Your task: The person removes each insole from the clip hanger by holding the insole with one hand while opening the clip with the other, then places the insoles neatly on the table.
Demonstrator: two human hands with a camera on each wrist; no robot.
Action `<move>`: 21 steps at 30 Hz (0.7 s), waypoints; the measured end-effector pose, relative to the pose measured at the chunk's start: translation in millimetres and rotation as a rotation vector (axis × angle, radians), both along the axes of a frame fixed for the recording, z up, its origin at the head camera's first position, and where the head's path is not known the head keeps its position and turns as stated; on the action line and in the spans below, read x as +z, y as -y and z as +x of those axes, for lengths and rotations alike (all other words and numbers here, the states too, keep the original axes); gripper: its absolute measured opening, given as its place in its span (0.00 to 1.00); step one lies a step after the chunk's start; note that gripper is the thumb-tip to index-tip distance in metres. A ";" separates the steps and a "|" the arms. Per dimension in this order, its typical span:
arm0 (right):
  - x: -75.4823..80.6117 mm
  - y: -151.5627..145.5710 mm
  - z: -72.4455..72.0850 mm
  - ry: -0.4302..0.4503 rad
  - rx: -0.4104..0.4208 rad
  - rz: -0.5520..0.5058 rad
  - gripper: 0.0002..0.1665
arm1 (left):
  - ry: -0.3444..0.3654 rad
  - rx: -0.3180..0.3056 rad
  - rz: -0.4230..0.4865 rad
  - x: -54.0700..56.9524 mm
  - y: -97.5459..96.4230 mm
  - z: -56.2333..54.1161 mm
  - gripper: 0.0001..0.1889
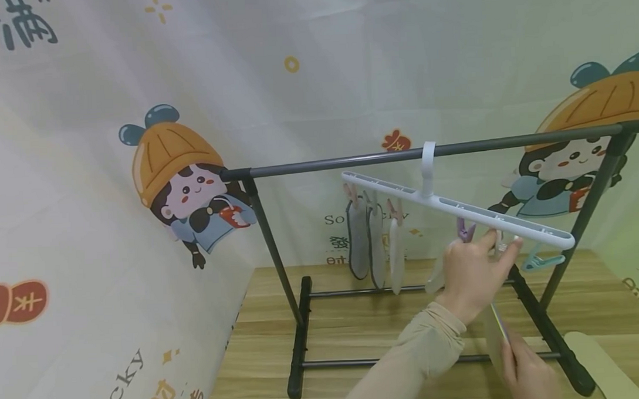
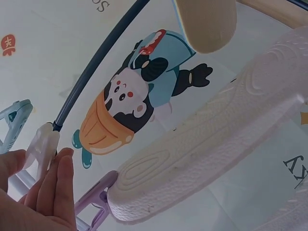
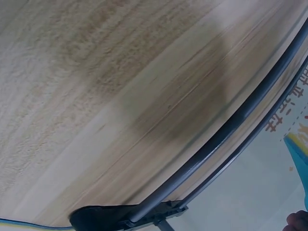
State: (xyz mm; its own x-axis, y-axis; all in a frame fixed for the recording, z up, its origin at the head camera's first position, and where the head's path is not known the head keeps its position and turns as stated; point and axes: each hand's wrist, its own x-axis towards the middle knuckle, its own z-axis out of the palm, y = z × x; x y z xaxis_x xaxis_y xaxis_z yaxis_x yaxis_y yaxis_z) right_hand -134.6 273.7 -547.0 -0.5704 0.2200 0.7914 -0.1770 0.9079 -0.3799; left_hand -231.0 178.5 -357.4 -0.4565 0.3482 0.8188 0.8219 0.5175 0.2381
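Observation:
My left hand (image 1: pixel 470 276) is raised to a pale blue clip hanger (image 1: pixel 505 223) and pinches a white clip (image 2: pixel 44 144) between thumb and fingers. Lower right, my right hand (image 1: pixel 533 371) grips a beige insole (image 1: pixel 494 340) with a coloured edge; its rounded end points up below the left hand. Beside the white clip, a purple clip (image 2: pixel 96 201) holds a pale textured insole (image 2: pixel 192 154). On the other side a teal clip (image 1: pixel 543 262) hangs with nothing in it. In the right wrist view, only a fingertip and the insole's blue side (image 3: pixel 301 168) show.
The hanger hooks over the top bar (image 1: pixel 350 161) of a dark rack on a wooden table (image 1: pixel 261 348). At its left end hang two grey insoles (image 1: pixel 358 239) and a white insole (image 1: pixel 396 258). Another insole (image 1: pixel 602 366) lies right of the rack's foot. Printed cloth stands behind.

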 end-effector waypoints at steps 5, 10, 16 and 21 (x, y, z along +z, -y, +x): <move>-2.6 -2.0 0.6 -0.011 -0.008 0.010 0.16 | 0.027 0.010 -0.020 1.5 1.4 2.8 0.17; -3.1 -2.1 2.4 0.036 -0.008 -0.010 0.14 | 0.137 -0.033 -0.040 1.4 4.4 5.6 0.13; -3.6 -0.6 4.2 0.102 -0.020 -0.044 0.12 | 0.101 -0.072 -0.087 -3.6 12.4 10.3 0.21; -1.8 1.1 5.1 0.140 -0.036 -0.066 0.13 | 0.030 -0.143 -0.027 -7.6 21.2 13.0 0.19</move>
